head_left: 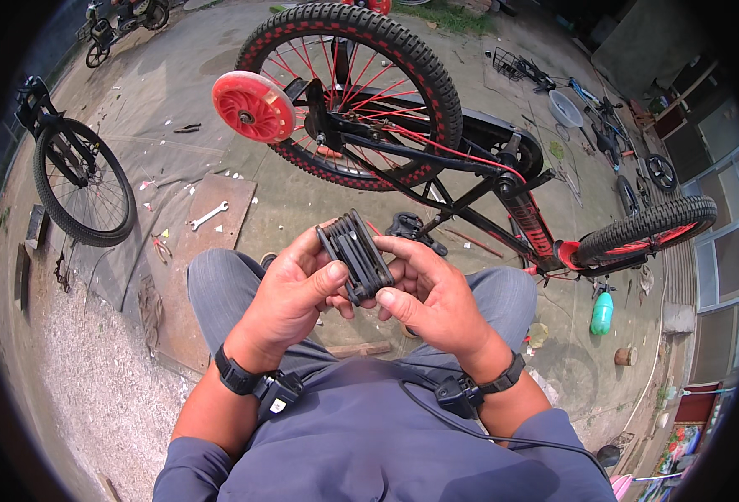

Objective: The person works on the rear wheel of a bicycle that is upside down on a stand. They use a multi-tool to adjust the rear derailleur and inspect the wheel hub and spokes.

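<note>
In front of my lap I hold a black folding hex key set (355,258), its several dark keys folded side by side. The fingers and thumb of my left hand (292,283) close on its left side. My right hand (436,294) grips its right side, thumb at the lower corner. Just beyond my hands a black and red bicycle (470,197) rests upside down. Its knobbly rear tyre (446,92) stands up at the far side, with a red training wheel (253,107) beside it. A black pedal (415,230) shows right behind the key set.
An open-ended wrench (209,216) lies on a brown board (219,188) to the left. Farther left stands a bicycle wheel and fork (85,180). A green bottle (602,313) is on the right, near the front wheel (645,233). Bike parts and a white basin (565,109) lie far right.
</note>
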The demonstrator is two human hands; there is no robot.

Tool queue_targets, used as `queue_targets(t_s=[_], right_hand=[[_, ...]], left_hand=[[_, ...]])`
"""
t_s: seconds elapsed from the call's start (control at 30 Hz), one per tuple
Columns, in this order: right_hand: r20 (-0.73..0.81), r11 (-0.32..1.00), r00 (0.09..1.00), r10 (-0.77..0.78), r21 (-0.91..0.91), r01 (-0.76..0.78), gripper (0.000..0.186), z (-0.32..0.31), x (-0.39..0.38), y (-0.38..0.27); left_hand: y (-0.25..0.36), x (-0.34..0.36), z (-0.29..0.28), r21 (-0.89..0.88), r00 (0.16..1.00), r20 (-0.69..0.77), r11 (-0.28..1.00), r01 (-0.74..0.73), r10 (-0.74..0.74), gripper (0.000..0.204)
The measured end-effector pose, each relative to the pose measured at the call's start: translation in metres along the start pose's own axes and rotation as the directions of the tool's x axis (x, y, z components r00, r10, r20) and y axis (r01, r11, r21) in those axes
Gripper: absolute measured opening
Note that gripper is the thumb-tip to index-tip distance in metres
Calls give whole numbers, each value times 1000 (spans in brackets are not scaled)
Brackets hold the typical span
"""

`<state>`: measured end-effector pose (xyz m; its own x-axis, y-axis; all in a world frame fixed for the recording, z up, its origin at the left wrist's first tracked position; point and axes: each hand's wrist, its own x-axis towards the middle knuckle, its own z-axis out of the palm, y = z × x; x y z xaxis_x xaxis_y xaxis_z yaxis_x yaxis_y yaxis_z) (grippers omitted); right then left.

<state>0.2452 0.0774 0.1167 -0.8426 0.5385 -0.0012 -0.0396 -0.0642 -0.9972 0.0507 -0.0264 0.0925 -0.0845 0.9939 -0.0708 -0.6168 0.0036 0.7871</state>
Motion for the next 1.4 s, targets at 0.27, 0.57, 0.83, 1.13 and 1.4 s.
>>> queue_targets(t_s=[0.27, 0.57, 0.83, 1.13, 1.4], right_hand=[[42, 1000, 999, 27, -6, -26, 49, -7, 12, -4], [53, 997, 998, 46, -68, -43, 53, -2, 18, 4], [51, 999, 998, 42, -8, -42, 48, -2, 20, 2], [20, 999, 999, 26, -39, -25, 52, 1, 18, 5], [11, 966, 989, 148, 210, -147, 56, -2, 24, 24]], left_hand=[[3, 0, -3, 19, 1000, -14, 1000, -15, 15, 71], [-2, -1, -13, 61, 997, -57, 997, -41, 45, 72], [-3, 0, -16, 37, 998, -45, 998, -49, 51, 72], [-5, -1, -17, 63, 998, -37, 996, -56, 58, 75], [8, -4, 11, 505, 991, -72, 861, -64, 116, 57]])
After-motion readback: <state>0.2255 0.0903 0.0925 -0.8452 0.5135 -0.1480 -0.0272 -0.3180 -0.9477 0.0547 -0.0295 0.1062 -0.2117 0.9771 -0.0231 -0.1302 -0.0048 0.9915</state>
